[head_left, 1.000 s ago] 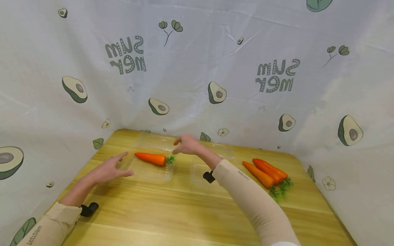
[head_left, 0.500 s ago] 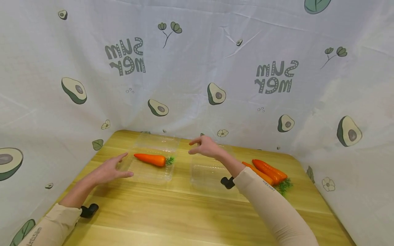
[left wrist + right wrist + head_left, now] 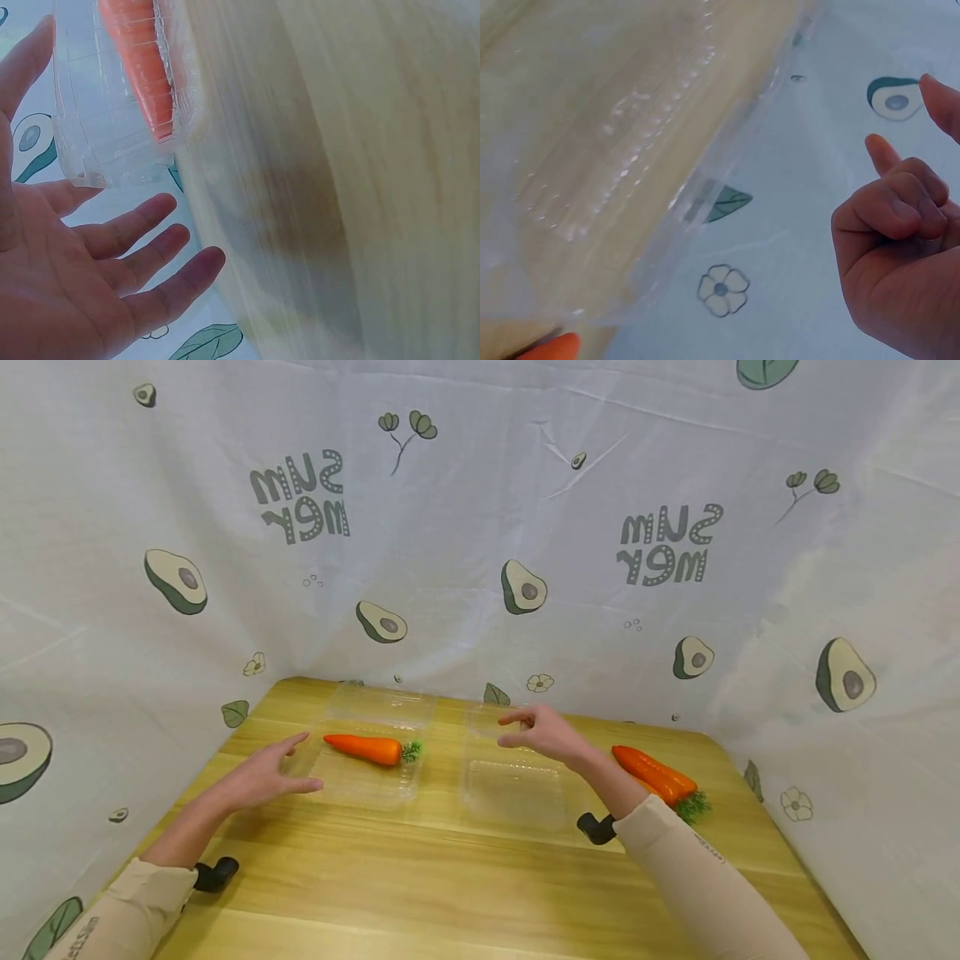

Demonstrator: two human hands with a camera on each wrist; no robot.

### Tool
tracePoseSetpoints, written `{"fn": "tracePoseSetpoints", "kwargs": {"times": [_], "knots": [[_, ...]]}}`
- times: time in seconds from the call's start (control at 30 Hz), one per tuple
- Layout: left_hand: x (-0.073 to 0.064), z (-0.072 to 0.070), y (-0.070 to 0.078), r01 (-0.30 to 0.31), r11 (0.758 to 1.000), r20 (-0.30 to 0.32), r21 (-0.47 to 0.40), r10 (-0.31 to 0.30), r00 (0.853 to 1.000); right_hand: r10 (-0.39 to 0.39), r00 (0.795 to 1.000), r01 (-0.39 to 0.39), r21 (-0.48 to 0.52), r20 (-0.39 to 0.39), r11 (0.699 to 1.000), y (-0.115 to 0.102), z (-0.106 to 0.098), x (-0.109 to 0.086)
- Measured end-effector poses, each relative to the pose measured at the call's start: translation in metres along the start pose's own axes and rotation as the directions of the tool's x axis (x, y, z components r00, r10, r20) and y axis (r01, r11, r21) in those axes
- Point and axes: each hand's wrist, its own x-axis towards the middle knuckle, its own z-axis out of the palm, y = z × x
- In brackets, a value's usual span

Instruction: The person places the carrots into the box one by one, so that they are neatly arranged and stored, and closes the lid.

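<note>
In the head view an orange carrot (image 3: 367,749) with a green leafy tuft lies in the left clear plastic box (image 3: 367,785), whose lid stands open at the back. My left hand (image 3: 258,777) is at that box's left side, fingers spread, holding nothing; the left wrist view shows the palm (image 3: 75,262) close to the box wall. My right hand (image 3: 543,735) hovers over the second clear plastic box (image 3: 513,797). Its thumb and index finger stick out, the other fingers (image 3: 900,202) curl inward, and nothing is in its grasp.
More carrots (image 3: 656,774) lie at the right of the wooden table (image 3: 465,893), partly covered by the right forearm. A white printed curtain (image 3: 450,543) hangs behind the table and along its sides.
My right hand has moved rightward from near the carrot's leafy end to above the right box, its forearm now covering part of the carrots. The left hand stays nearly in place.
</note>
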Motion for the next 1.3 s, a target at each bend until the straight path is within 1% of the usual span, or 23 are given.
{"fn": "tracePoseSetpoints", "kwargs": {"times": [0.1, 0.2, 0.3, 0.47, 0.63, 0.87, 0.97, 1.13, 1.23, 1.3], "knots": [[0.000, 0.000, 0.000, -0.002, 1.000, -0.003, 0.000, 0.002, 1.000, 0.025, 1.000, -0.025, 0.025, -0.015, 0.999, 0.011, -0.005, -0.010], [0.001, 0.000, 0.001, -0.005, 1.000, -0.004, -0.001, 0.005, 1.000, 0.069, 0.997, -0.066, 0.077, -0.028, 0.995, 0.023, -0.011, -0.022], [0.002, 0.001, 0.001, -0.009, 1.000, -0.004, -0.005, 0.009, 1.000, 0.102, 0.994, -0.097, 0.105, -0.042, 0.990, 0.033, -0.018, -0.034], [0.002, 0.001, 0.001, -0.010, 1.000, -0.002, 0.000, 0.010, 1.000, 0.139, 0.987, -0.129, 0.119, -0.082, 0.985, 0.050, -0.027, -0.050], [0.001, 0.002, -0.001, -0.010, 1.000, -0.002, 0.004, 0.010, 1.000, 0.196, 0.973, -0.178, 0.143, -0.119, 0.974, 0.065, -0.033, -0.066], [-0.001, 0.001, -0.001, -0.005, 1.000, -0.003, 0.006, 0.005, 1.000, 0.232, 0.955, -0.224, 0.063, -0.183, 0.973, 0.084, -0.039, -0.087], [0.000, 0.001, -0.001, -0.003, 1.000, -0.005, 0.005, 0.003, 1.000, 0.270, 0.942, -0.258, 0.086, -0.201, 0.962, 0.093, -0.042, -0.093], [0.001, 0.001, -0.003, -0.009, 1.000, -0.006, 0.007, 0.009, 1.000, 0.297, 0.937, -0.267, 0.167, -0.187, 0.949, 0.104, -0.047, -0.105], [0.001, 0.002, -0.003, -0.015, 1.000, -0.006, 0.008, 0.015, 1.000, 0.305, 0.935, -0.270, 0.193, -0.180, 0.943, 0.109, -0.050, -0.112], [0.001, 0.002, -0.002, -0.015, 1.000, -0.004, 0.007, 0.015, 1.000, 0.313, 0.930, -0.280, 0.180, -0.193, 0.943, 0.114, -0.052, -0.115]]}}
